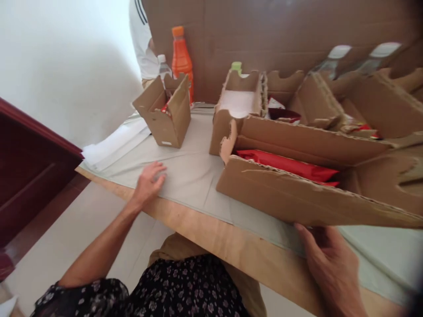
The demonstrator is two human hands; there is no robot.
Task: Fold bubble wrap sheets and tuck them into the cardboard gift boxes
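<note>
My left hand (150, 182) rests on the grey cloth (188, 176) near the table's front edge, fingers loosely apart and nothing in them. At the lower right, my right hand (333, 262) is at the lower front edge of a long open cardboard box (274, 191). Its thumb and fingers are spread, the tips close to or touching the cardboard; some fingertips are hidden. Inside this box lies a shiny red packet (284, 165). Beyond my left hand stands a smaller cardboard box (178, 119) with something red inside.
Behind the long box stand more open cardboard boxes (320, 99), some holding packets. An orange bottle (181, 57) and several clear bottles line the back, before a tall cardboard panel (264, 31). A person's white sleeve (142, 44) shows behind. White sheets (115, 143) lie left.
</note>
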